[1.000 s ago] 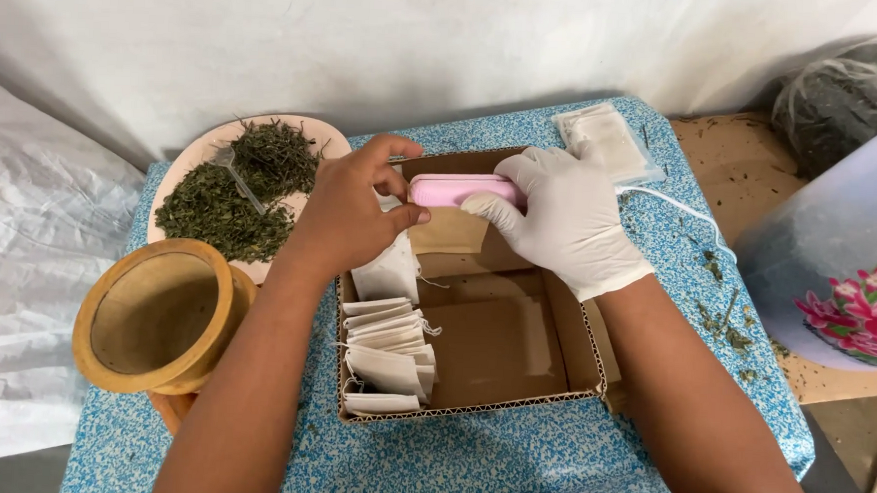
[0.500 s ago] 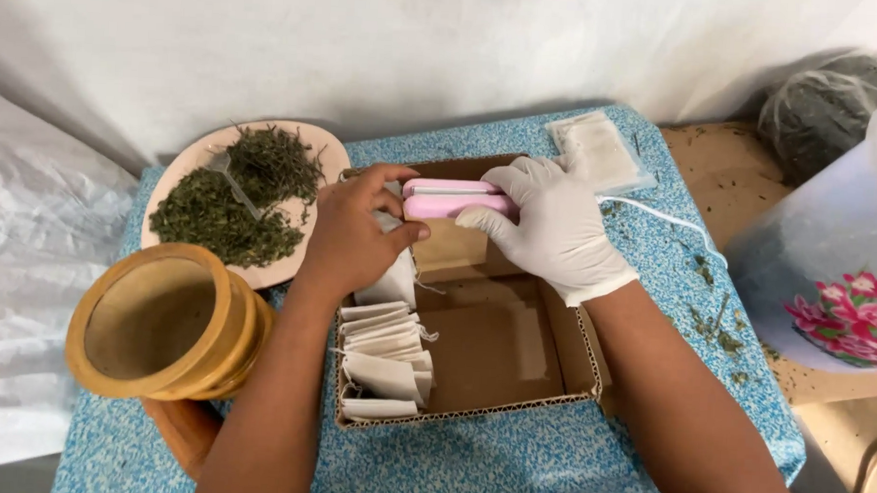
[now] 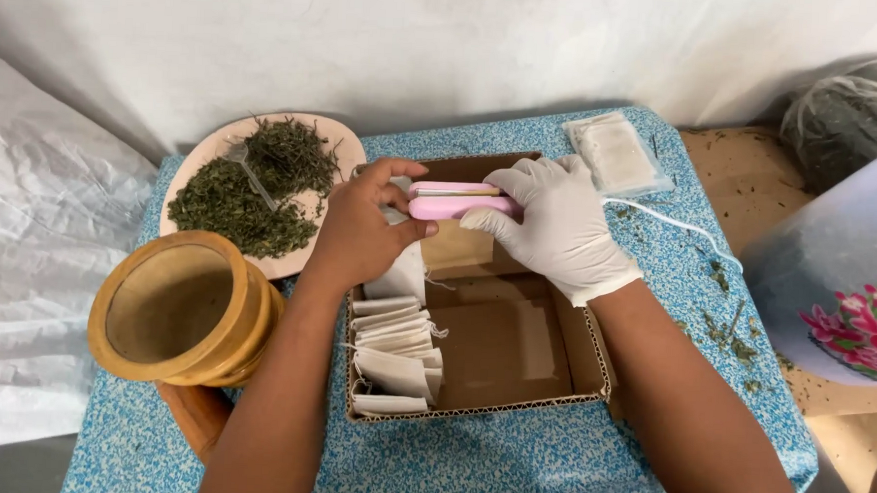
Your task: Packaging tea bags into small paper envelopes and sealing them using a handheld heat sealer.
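My left hand [image 3: 365, 229] is bare and pinches a white tea bag [image 3: 401, 268] against the left end of a small pink sealer [image 3: 455, 201]. My right hand [image 3: 556, 222], in a white glove, grips the sealer from the right, above the back edge of an open cardboard box [image 3: 565, 333]. A row of several filled white tea bags [image 3: 391, 353] lies along the box's left side. A white cord [image 3: 676, 225] runs off to the right from behind the gloved hand.
A pink plate [image 3: 327, 132] of dried green leaves sits at the back left, a wooden mortar [image 3: 184, 309] at the front left. A packet of empty bags [image 3: 615, 153] lies behind the box. A flowered plastic container [image 3: 841, 284] stands to the right.
Both hands and the sealer stay at the box's back edge; the view has shifted slightly, and the hands have closed in a little on the sealer.
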